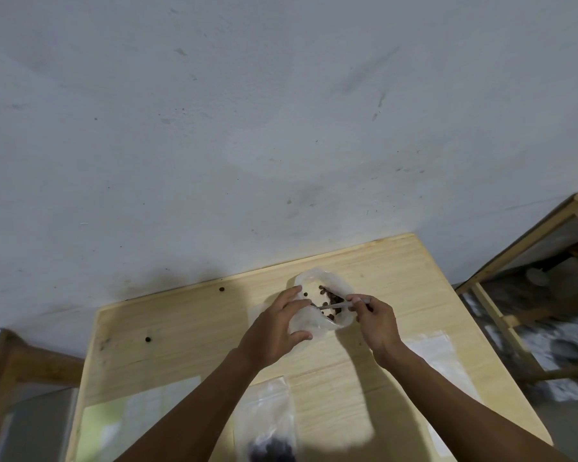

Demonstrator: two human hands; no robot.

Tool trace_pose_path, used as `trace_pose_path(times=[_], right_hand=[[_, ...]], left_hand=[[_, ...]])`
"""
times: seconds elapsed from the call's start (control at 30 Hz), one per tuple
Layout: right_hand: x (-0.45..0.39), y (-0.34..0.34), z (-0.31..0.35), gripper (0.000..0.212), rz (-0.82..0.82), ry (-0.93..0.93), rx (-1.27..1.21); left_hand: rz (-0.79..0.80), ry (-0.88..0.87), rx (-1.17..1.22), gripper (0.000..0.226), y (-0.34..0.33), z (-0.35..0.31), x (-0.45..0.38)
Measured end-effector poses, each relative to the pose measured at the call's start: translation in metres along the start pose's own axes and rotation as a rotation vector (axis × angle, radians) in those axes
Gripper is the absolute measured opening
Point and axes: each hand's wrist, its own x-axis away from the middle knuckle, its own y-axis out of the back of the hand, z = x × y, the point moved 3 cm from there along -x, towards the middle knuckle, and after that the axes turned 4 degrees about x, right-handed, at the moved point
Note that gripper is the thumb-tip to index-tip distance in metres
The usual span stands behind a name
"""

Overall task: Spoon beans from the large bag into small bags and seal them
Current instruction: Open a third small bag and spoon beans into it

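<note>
Large bag (324, 296) near table's (181, 331) far edge; near side bare.

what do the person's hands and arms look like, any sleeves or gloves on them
Both arms are bare from the bottom edge of the picture up to the hands: no sleeve shows. The left hand and the right hand wear no gloves. No watch, band or ring shows on either wrist or on the fingers in view, and no markings can be made out.

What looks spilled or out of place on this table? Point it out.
Two dark beans lie loose on the bare wood, away from the large bag: one near the back edge, one farther left. They look spilled. Nothing else stands out.
</note>
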Motion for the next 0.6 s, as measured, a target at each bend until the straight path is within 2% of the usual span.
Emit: trace_pose_path(times=[0.17, 0.27, 0.6], right_hand=[[-0.001, 0.003, 0.007, 0.023, 0.077, -0.121, -0.047], [-0.004, 0.007, 0.008, 0.025, 0.056, -0.177, -0.11], [-0.008, 0.033, 0.028, 0.025, -0.106, -0.085, -0.19]], left_hand=[[0.0, -0.003, -0.012, 0.066, 0.003, 0.0, 0.001], [-0.014, 0.006, -0.012, 0.068, 0.005, 0.001, 0.002], [-0.188, 0.054, -0.021, 0.071, 0.019, 0.001, 0.005]])
